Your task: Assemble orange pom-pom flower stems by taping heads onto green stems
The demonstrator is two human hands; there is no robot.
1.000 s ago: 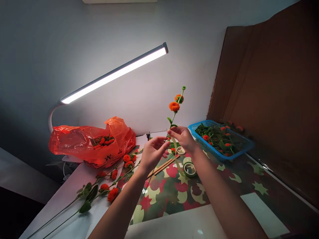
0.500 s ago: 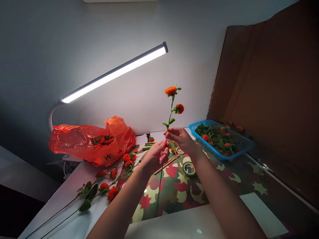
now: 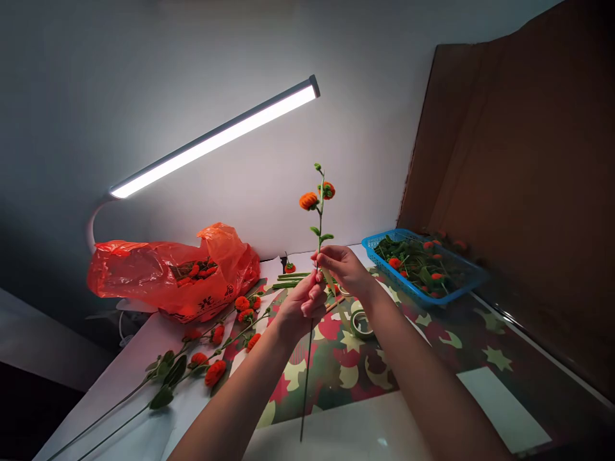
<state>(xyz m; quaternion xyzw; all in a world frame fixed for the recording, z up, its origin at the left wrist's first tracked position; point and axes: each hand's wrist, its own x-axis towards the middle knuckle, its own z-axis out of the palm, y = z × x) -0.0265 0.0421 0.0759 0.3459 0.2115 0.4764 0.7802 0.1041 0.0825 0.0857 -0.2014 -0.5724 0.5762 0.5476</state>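
Left hand (image 3: 300, 304) and right hand (image 3: 339, 267) both pinch the flower stem (image 3: 317, 243), upright at frame centre above the bench (image 3: 480, 346). Looks light, thin, bendy; blooms fragile, so grip the bare stem.

Only one thing here carries print: the orange plastic bag (image 3: 168, 278) lying by the wall under the lamp has a dark mark low on its front face, near its bottom edge. That mark looks like a small star or flower shape with strokes beside it, but it is too small and too creased into the plastic to read as letters or numbers. No other label, brand, number or sign can be read anywhere.
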